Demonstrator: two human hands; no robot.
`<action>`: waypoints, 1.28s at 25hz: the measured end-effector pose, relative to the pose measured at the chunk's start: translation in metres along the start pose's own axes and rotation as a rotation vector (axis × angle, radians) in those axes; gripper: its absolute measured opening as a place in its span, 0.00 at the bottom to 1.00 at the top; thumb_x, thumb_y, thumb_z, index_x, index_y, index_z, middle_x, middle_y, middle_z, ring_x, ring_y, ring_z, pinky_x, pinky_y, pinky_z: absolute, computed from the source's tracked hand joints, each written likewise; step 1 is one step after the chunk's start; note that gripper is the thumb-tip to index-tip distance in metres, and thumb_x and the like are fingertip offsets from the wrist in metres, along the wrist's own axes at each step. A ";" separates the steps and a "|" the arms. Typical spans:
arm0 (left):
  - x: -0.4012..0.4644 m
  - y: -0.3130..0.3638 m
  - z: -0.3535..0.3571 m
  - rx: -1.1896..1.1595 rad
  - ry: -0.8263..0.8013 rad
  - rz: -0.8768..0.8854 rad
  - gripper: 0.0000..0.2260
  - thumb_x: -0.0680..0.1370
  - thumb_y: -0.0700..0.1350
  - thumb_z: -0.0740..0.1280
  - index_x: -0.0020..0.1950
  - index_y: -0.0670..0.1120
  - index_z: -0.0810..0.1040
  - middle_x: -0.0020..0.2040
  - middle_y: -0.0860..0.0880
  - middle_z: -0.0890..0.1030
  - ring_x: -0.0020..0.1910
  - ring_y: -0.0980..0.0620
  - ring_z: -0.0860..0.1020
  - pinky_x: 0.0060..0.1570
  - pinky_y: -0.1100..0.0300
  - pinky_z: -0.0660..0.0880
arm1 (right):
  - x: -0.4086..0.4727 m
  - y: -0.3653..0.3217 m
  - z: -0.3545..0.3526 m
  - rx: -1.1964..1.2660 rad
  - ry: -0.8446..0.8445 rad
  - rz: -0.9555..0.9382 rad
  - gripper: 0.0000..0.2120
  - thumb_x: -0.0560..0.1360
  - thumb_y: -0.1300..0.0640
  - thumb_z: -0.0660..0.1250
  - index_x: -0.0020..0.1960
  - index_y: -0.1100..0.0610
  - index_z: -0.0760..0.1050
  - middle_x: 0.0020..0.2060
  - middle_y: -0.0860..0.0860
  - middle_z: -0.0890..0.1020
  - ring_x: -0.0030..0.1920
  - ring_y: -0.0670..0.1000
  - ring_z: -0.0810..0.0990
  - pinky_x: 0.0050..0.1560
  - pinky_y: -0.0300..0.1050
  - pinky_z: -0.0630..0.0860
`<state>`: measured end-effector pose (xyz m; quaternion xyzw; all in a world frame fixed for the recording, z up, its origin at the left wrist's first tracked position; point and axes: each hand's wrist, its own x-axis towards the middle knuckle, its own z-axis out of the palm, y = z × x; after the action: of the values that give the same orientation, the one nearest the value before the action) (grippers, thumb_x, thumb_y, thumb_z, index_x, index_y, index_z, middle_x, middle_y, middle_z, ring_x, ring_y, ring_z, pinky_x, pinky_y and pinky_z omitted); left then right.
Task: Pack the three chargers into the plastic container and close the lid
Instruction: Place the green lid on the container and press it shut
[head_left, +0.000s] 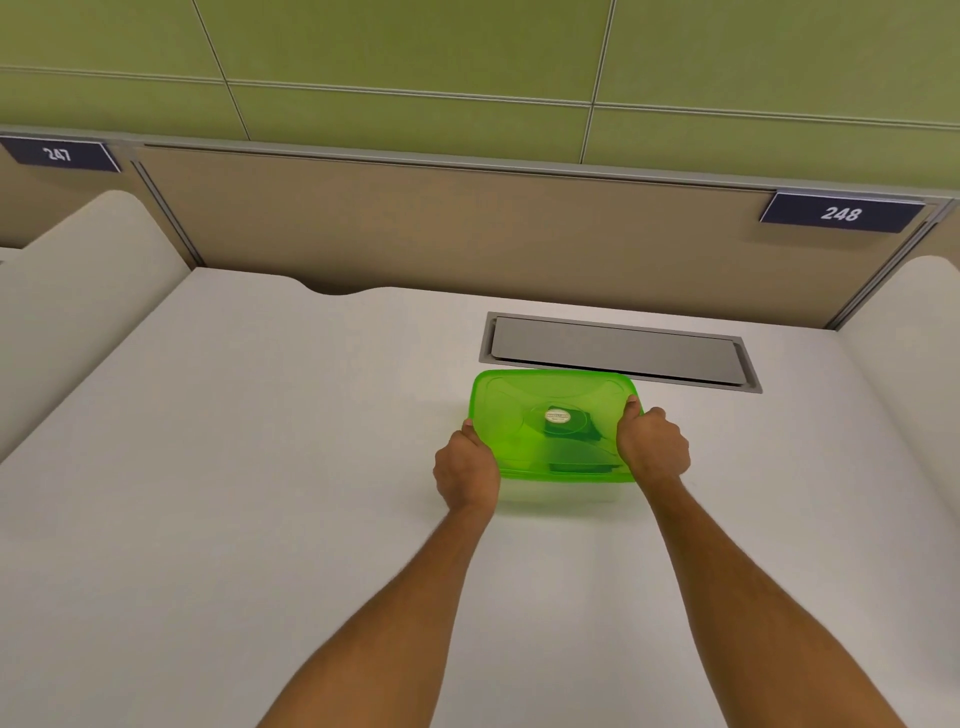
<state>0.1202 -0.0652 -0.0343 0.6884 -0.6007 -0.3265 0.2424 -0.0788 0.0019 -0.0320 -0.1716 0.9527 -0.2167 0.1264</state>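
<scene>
The container (558, 491) stands on the white bench (260, 467), just in front of a grey hatch (618, 351) set into the bench top. The green lid (519, 405) lies on top of it. Through the lid some dark shapes (571, 441) are visible inside; they are probably the chargers, but how many are there cannot be counted through the tinted plastic. No charger lies outside on the bench.

The left hand (466, 467) is closed around the left edge of the lid, with the thumb on top. The right hand (653, 446) grips the right edge in the same way, thumb pressing on the far right corner. It seems that the person is pressing the lid down, so the task looks almost finished.

What can go wrong from here is mostly about the seal. Both hands press only on the sides, so the far edge and the near edge may stay unclipped, and the lid would then look closed without holding. If one hand presses harder, the lid can tilt and pop up at the other side. A charger or its cable standing too high inside could also hold the lid up. Uneven force may push the light container along the smooth bench toward the hatch.
</scene>
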 end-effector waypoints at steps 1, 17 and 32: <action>0.000 0.000 -0.001 0.014 -0.018 0.004 0.23 0.82 0.50 0.50 0.51 0.36 0.78 0.51 0.33 0.80 0.52 0.33 0.76 0.50 0.45 0.73 | -0.001 0.001 0.000 0.008 -0.002 0.009 0.30 0.81 0.40 0.47 0.64 0.64 0.71 0.60 0.64 0.78 0.60 0.66 0.75 0.57 0.56 0.72; 0.003 -0.003 -0.006 0.187 -0.112 -0.072 0.29 0.80 0.60 0.50 0.53 0.38 0.79 0.53 0.37 0.81 0.54 0.37 0.77 0.50 0.48 0.74 | -0.013 0.011 -0.001 0.000 0.077 -0.027 0.29 0.81 0.43 0.48 0.60 0.64 0.75 0.55 0.64 0.81 0.56 0.66 0.78 0.52 0.54 0.74; 0.005 -0.007 -0.001 0.162 -0.078 -0.040 0.29 0.81 0.57 0.47 0.52 0.36 0.78 0.52 0.35 0.81 0.53 0.36 0.78 0.49 0.48 0.74 | -0.008 0.011 -0.002 0.132 0.088 0.025 0.31 0.83 0.45 0.44 0.57 0.66 0.78 0.54 0.66 0.81 0.56 0.66 0.78 0.55 0.56 0.74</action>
<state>0.1263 -0.0688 -0.0397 0.7042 -0.6203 -0.3083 0.1556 -0.0753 0.0153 -0.0342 -0.1412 0.9431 -0.2846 0.0981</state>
